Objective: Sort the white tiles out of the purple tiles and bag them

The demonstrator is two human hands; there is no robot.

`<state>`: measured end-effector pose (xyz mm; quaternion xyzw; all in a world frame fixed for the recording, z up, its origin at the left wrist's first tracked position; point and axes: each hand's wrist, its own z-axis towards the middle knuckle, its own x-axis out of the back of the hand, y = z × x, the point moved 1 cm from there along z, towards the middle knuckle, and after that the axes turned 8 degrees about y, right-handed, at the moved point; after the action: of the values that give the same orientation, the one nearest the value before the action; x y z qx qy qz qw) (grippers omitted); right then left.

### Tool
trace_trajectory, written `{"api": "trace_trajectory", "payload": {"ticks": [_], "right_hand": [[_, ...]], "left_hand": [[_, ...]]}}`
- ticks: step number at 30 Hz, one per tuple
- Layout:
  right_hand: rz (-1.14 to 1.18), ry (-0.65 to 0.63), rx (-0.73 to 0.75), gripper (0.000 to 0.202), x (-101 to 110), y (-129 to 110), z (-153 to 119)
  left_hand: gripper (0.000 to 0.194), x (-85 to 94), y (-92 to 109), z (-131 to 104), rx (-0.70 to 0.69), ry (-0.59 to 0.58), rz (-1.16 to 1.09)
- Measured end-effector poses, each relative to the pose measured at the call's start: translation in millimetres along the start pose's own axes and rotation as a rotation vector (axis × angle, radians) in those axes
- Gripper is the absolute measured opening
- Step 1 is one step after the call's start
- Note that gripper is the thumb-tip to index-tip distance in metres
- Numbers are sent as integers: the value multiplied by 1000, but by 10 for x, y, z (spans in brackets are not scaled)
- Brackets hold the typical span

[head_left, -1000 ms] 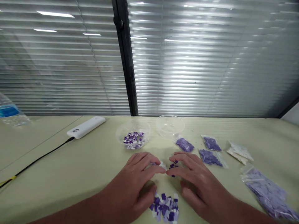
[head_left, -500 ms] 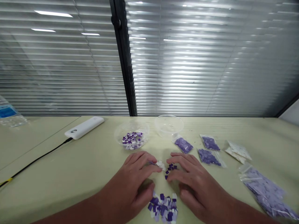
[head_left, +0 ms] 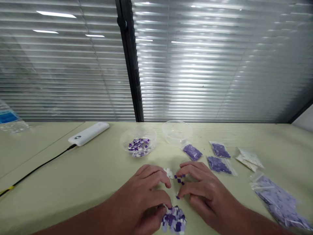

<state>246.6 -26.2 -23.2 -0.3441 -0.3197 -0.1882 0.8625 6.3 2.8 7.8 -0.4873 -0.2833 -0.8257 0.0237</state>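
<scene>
My left hand [head_left: 148, 195] is at the near pile of small mixed purple, lilac and white square pieces [head_left: 174, 220]. Its thumb and index fingertip come close together at the pile's upper left edge; what lies between them is too small to make out. My right hand [head_left: 207, 191] has its fingers bent and apart. Its index fingertip touches one dark purple square [head_left: 177, 197] on the table. A few more dark purple squares [head_left: 179, 180] lie by its other fingertips. A little heap of white squares [head_left: 168, 173] sits between the hands.
Behind stand a clear bowl [head_left: 124, 143] with mixed squares and a second clear bowl [head_left: 177, 130]. Purple packets [head_left: 192, 152], white packets [head_left: 249, 159] and a larger lilac bag [head_left: 278, 200] lie right. Left are a white power bank [head_left: 89, 133] with a black cable and a bottle [head_left: 11, 119].
My left index finger and thumb have come together at the mixed pile. My right index finger has moved nearer me with a dark purple square beneath its tip.
</scene>
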Motion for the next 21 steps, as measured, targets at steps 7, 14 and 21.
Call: {"api": "trace_trajectory", "payload": {"ticks": [7, 14, 21], "right_hand": [[58, -85, -49, 54, -2, -7, 2], [64, -51, -65, 57, 3, 14, -27], [54, -53, -79, 50, -15, 2, -8]], "left_hand": [[25, -45, -51, 1, 42, 51, 14], [29, -125, -134, -53, 123, 108, 86], [21, -122, -146, -27, 128, 97, 85]]}}
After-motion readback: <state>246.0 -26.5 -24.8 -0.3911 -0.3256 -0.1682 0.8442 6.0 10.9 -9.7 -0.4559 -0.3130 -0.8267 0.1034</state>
